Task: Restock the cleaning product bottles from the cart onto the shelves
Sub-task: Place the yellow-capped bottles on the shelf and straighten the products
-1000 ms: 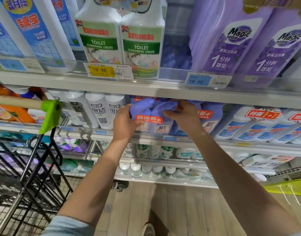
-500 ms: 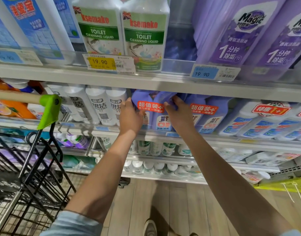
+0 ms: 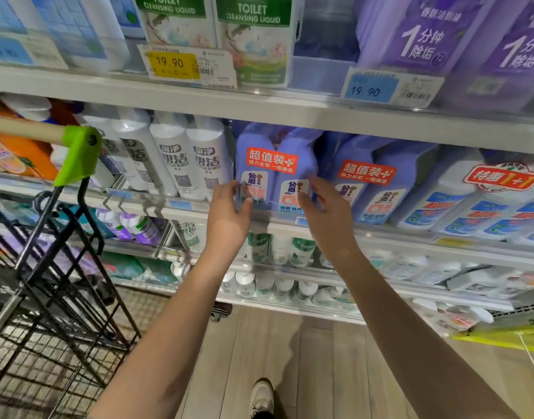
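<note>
A purple twin-pack of cleaner bottles (image 3: 271, 167) with a red-orange sticker stands on the middle shelf (image 3: 380, 234), between white bottles and a second purple twin-pack (image 3: 371, 182). My left hand (image 3: 229, 213) is at the pack's lower left corner, fingers spread, fingertips touching or just off the label. My right hand (image 3: 326, 213) is at its lower right corner, fingers apart, holding nothing. The black wire cart (image 3: 48, 267) with a green-capped handle stands at the left; its basket shows no bottles.
White bottles (image 3: 181, 158) stand left of the purple pack, blue-and-white twin-packs (image 3: 483, 201) to the right. The upper shelf holds toilet cleansing liquid (image 3: 253, 34) and purple packs (image 3: 426, 31). Lower shelves hold small bottles. Wooden floor and my shoe (image 3: 261, 397) lie below.
The purple twin-pack went from held at the shelf front to standing pushed in on the shelf. Both hands slid down from its top and let go.
</note>
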